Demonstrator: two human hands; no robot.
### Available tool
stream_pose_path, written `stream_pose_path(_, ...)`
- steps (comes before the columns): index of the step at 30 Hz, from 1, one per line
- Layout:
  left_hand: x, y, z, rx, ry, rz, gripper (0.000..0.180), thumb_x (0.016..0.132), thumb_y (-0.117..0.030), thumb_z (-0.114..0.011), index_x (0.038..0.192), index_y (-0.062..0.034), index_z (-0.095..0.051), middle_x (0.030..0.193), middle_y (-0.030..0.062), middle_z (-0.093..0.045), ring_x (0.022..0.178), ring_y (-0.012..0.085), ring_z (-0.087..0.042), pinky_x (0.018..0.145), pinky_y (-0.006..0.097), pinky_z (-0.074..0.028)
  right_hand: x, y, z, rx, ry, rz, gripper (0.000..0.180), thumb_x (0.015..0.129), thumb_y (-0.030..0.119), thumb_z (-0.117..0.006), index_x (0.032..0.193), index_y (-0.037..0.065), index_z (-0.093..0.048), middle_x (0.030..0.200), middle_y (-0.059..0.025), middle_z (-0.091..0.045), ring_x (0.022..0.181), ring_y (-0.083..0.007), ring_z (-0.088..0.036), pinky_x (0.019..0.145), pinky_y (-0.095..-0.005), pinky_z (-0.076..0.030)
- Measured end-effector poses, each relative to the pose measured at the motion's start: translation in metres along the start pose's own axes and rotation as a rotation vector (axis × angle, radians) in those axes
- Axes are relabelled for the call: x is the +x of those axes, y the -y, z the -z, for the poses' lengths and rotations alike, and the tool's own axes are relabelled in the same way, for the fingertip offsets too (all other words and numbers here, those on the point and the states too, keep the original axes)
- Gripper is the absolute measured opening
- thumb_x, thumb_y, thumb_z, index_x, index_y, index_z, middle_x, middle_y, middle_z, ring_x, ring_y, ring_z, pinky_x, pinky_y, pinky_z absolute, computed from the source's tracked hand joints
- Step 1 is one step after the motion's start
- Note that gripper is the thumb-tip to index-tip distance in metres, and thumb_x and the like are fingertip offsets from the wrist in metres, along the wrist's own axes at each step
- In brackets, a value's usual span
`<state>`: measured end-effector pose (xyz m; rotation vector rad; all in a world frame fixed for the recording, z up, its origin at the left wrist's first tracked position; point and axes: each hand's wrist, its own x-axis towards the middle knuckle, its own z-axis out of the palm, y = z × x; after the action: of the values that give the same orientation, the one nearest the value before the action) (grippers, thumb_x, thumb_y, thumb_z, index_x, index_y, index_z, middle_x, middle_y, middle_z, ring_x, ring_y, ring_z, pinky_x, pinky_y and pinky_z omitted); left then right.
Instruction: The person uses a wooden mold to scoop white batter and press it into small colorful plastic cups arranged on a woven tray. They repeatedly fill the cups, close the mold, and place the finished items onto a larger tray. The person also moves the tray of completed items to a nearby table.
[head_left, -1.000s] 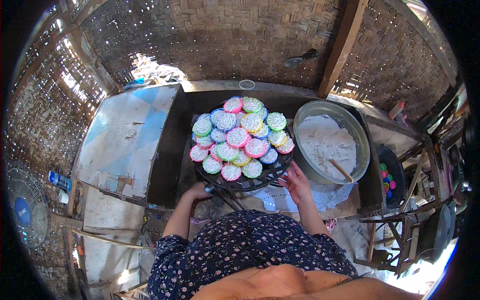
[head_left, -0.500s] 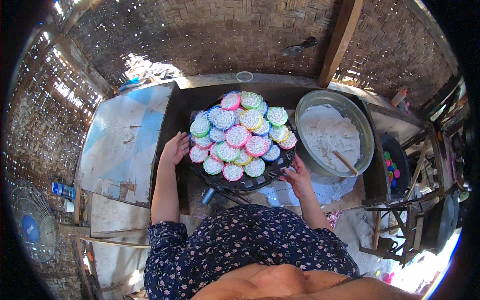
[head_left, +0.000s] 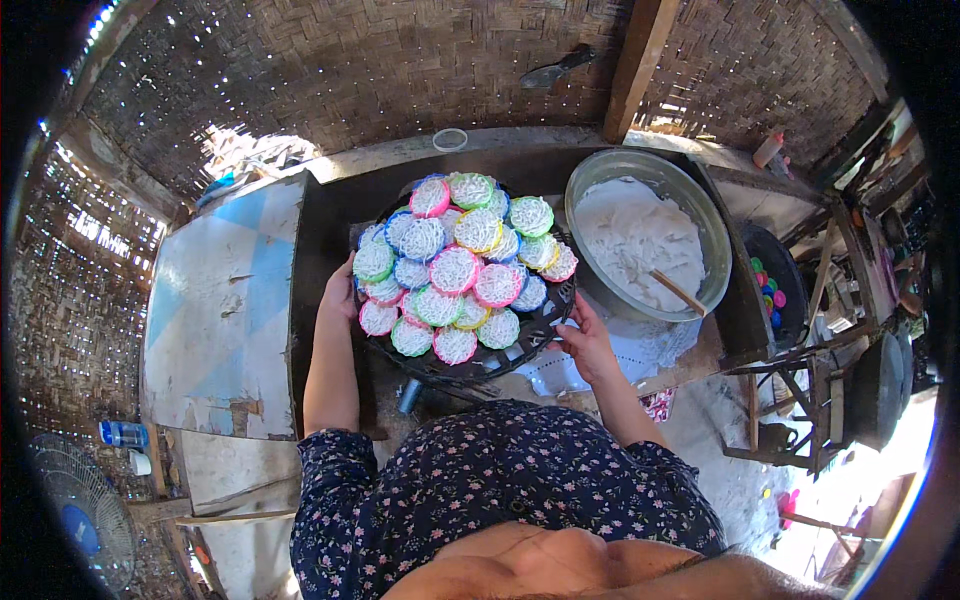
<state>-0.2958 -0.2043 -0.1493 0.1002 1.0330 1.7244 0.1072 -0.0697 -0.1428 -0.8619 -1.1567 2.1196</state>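
A round dark slatted tray (head_left: 548,322) sits before me, piled with small round plastic moulds (head_left: 455,270) in pink, green, blue and yellow. Each mould bears a mat of thin white strands, like rice noodles. At the tray's left edge, my left hand (head_left: 342,290) is closed on its side, fingers partly hidden behind the rim. My right hand (head_left: 586,345) grips the lower right rim, thumb near the top and the other fingers mostly out of sight. Just below the tray, a short grey metal cylinder (head_left: 409,396) shows.
Right of the tray stands a large basin (head_left: 578,240) of white dough with a wooden stick (head_left: 678,292) in it. A worn white-and-blue board (head_left: 225,310) lies to the left. White patterned sheeting (head_left: 640,350) lies under the basin. A dark pan (head_left: 790,325) holds coloured moulds.
My left hand, earlier with its fingers spread beside the tray, has closed on its edge. My right hand keeps its place at the rim. The whole view has shifted slightly.
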Motion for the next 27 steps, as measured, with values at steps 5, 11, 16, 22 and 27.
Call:
stream_pose_path(5,-0.005,0.002,-0.009,0.024,-0.055,-0.019,0.038,0.093,-0.028,-0.044,0.120,-0.0011,-0.050,0.118,0.0151,-0.056,0.107,0.0287,-0.055,0.093,0.044,-0.043,-0.004,0.002,-0.009,-0.006,-0.028,0.003,0.074,0.078,-0.003,-0.053,0.142,0.015,-0.020,0.125,-0.0037,-0.049,0.095,-0.0148,-0.057,0.067,-0.0302,-0.053)
stream_pose_path(11,-0.004,0.004,-0.001,-0.136,0.035,-0.018,0.037,0.092,-0.026,-0.046,0.118,0.0004,-0.051,0.115,0.0160,-0.058,0.104,0.0289,-0.057,0.091,0.044,-0.046,-0.005,0.005,-0.013,-0.047,-0.029,0.040,0.075,0.077,-0.004,-0.053,0.142,0.012,-0.019,0.126,-0.0038,-0.049,0.094,-0.0150,-0.058,0.066,-0.0291,-0.053)
stream_pose_path(16,-0.013,0.002,-0.011,-0.157,0.003,-0.036,0.037,0.092,-0.023,-0.046,0.119,0.0018,-0.050,0.118,0.0175,-0.055,0.107,0.0298,-0.055,0.094,0.044,-0.043,-0.006,0.012,-0.017,-0.034,-0.024,0.086,0.075,0.076,-0.005,-0.052,0.142,0.011,-0.021,0.129,-0.0042,-0.047,0.100,-0.0164,-0.056,0.070,-0.0314,-0.053)
stream_pose_path(22,-0.022,0.007,-0.013,-0.198,0.043,-0.093,0.031,0.092,-0.023,-0.046,0.114,-0.0036,-0.055,0.107,0.0133,-0.062,0.095,0.0256,-0.061,0.082,0.040,-0.051,-0.006,0.013,-0.014,-0.062,-0.004,0.079,0.073,0.075,-0.005,-0.051,0.141,0.010,-0.023,0.130,-0.0051,-0.046,0.107,-0.0178,-0.054,0.074,-0.0338,-0.053)
stream_pose_path(27,-0.017,0.017,0.004,-0.110,0.071,-0.227,0.032,0.091,-0.020,-0.045,0.116,-0.0022,-0.054,0.111,0.0146,-0.060,0.097,0.0252,-0.060,0.084,0.039,-0.050,-0.005,0.014,-0.014,-0.052,-0.017,0.115,0.074,0.073,-0.008,-0.051,0.141,0.008,-0.024,0.127,-0.0086,-0.049,0.096,-0.0168,-0.058,0.063,-0.0283,-0.054)
